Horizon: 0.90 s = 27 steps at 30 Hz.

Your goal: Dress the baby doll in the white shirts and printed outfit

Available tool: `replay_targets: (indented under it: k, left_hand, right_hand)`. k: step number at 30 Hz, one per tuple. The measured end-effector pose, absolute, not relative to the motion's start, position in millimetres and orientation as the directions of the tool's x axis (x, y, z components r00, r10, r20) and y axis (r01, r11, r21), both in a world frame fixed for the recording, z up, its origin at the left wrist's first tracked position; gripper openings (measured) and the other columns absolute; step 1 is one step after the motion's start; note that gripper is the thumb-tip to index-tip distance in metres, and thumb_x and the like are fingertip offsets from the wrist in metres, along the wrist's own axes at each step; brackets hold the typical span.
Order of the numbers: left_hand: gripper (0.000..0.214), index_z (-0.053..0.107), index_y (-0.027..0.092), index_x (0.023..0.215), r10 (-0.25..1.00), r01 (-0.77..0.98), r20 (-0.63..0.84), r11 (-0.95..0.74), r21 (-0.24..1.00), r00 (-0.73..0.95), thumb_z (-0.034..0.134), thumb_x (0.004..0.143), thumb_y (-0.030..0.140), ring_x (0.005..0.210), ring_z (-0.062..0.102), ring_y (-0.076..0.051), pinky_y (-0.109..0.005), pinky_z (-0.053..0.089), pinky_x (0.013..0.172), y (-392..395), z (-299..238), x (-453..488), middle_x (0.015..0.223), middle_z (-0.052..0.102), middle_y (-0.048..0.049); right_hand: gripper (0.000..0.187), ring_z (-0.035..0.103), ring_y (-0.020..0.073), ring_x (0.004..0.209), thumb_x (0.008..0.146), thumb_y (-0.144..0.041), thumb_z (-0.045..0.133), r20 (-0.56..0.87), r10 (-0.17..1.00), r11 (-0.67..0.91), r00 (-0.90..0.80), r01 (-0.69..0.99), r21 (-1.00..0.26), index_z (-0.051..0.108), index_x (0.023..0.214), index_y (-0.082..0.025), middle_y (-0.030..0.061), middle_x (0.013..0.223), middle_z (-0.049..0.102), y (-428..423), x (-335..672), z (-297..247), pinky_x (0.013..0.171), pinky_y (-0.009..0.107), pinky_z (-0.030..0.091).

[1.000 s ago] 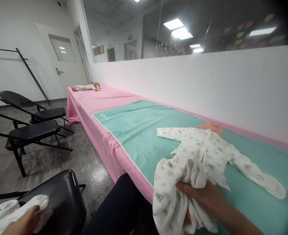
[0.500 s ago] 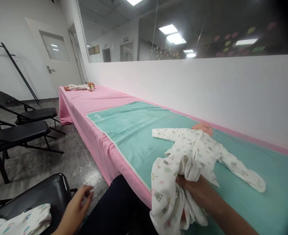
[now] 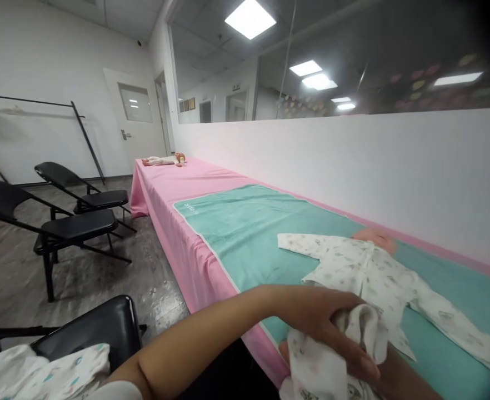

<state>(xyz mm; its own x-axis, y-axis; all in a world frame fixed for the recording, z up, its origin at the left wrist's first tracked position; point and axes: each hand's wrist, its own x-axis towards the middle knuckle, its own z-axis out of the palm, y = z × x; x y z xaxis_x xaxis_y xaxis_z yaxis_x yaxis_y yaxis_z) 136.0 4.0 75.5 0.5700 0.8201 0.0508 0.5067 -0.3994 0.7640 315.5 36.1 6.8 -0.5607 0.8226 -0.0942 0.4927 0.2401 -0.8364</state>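
the left hand (image 3: 322,318) has moved onto the bunched garment (image 3: 318,361).

White wall (image 3: 332,155), dark window (image 3: 353,55) above; black folding chairs (image 3: 78,225), grey floor (image 3: 90,278), pale door (image 3: 143,139).

- Cool white light fills the room, bright on the white wall (image 3: 345,150) beyond the grip.
- Above and beyond the grip, ceiling lights (image 3: 250,19) burn out to pure white in the dark glass (image 3: 386,44).
- Left of the grip, pale glare spreads over the floor (image 3: 161,300), and a nearby black chair (image 3: 120,319) shines softly.
- Deep shadow fills the space below the forearm (image 3: 203,339).
- Blur softens the left hand (image 3: 324,314), the bunched cloth (image 3: 318,358), and the printed garment (image 3: 353,264) just past them.
- Far above right of the grip, the corner falls to black.
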Motion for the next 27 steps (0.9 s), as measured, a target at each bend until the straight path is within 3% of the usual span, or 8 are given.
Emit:
replay_targets:
  k: [3, 5, 12, 18, 23, 27]
  left_hand:
    - [0.042, 0.059, 0.031, 0.101, 0.852, 0.483, 0.085, -0.372, 0.793, 0.517, 0.071, 0.063, 0.044, 0.102, 0.056, -0.016, -0.024, 0.046, 0.084, 16, 70, 138, 0.108, 0.060, 0.0020]
    - [0.041, 0.060, 0.027, 0.097, 0.875, 0.409, 0.108, -0.326, 0.852, 0.472, 0.071, 0.062, 0.045, 0.101, 0.056, -0.018, -0.027, 0.046, 0.085, 20, 65, 138, 0.106, 0.060, 0.0015]
    - [0.043, 0.064, 0.019, 0.088, 0.964, 0.237, -0.047, -0.017, 0.971, 0.261, 0.069, 0.061, 0.052, 0.083, 0.059, -0.018, -0.029, 0.048, 0.072, 15, 57, 137, 0.086, 0.063, -0.0012]
    - [0.042, 0.064, 0.019, 0.101, 0.904, 0.140, -0.154, 0.107, 0.984, 0.398, 0.072, 0.064, 0.037, 0.095, 0.060, -0.022, -0.035, 0.047, 0.085, 0, 68, 125, 0.101, 0.066, -0.0039]
    - [0.054, 0.063, 0.021, 0.107, 0.728, 0.150, -0.201, 0.135, 0.979, 0.655, 0.078, 0.056, 0.027, 0.105, 0.056, -0.025, -0.038, 0.045, 0.091, -13, 67, 123, 0.107, 0.064, -0.0033]
    - [0.040, 0.067, 0.016, 0.097, 0.816, 0.147, -0.265, 0.220, 0.964, 0.514, 0.076, 0.060, 0.028, 0.094, 0.061, -0.025, -0.037, 0.047, 0.085, -13, 56, 121, 0.099, 0.067, -0.0062]
  right_hand:
    - [0.060, 0.054, 0.0359, 0.105, 0.061, -0.038, 0.060, -0.120, 0.810, 0.173, -0.574, 0.429, -0.886, 0.053, 0.118, -0.019, 0.0104, 0.111, 0.062, 37, 313, 11, 0.087, 0.044, 0.046]
    - [0.061, 0.052, 0.0352, 0.108, 0.062, -0.036, 0.060, -0.119, 0.782, 0.148, -0.612, 0.368, -0.918, 0.053, 0.120, -0.018, 0.0109, 0.115, 0.060, 36, 310, 19, 0.088, 0.043, 0.046]
    - [0.060, 0.055, 0.0342, 0.101, 0.064, -0.037, 0.068, -0.153, 0.658, 0.035, -0.738, 0.233, -0.972, 0.055, 0.119, -0.016, 0.0135, 0.105, 0.063, 35, 311, 34, 0.083, 0.044, 0.047]
    - [0.054, 0.059, 0.0300, 0.091, 0.063, -0.045, 0.071, -0.132, 0.687, -0.082, -0.715, 0.105, -0.991, 0.062, 0.107, -0.016, 0.0109, 0.091, 0.067, 36, 309, 31, 0.080, 0.042, 0.046]
    - [0.041, 0.059, 0.0229, 0.078, 0.066, -0.043, 0.070, -0.105, 0.707, -0.199, -0.700, -0.054, -0.978, 0.065, 0.094, -0.013, 0.0085, 0.080, 0.066, 38, 308, 29, 0.074, 0.037, 0.046]
    - [0.038, 0.058, 0.0199, 0.074, 0.072, -0.045, 0.065, -0.076, 0.688, -0.221, -0.722, -0.109, -0.969, 0.065, 0.091, -0.013, 0.0075, 0.078, 0.064, 38, 308, 27, 0.068, 0.033, 0.046]
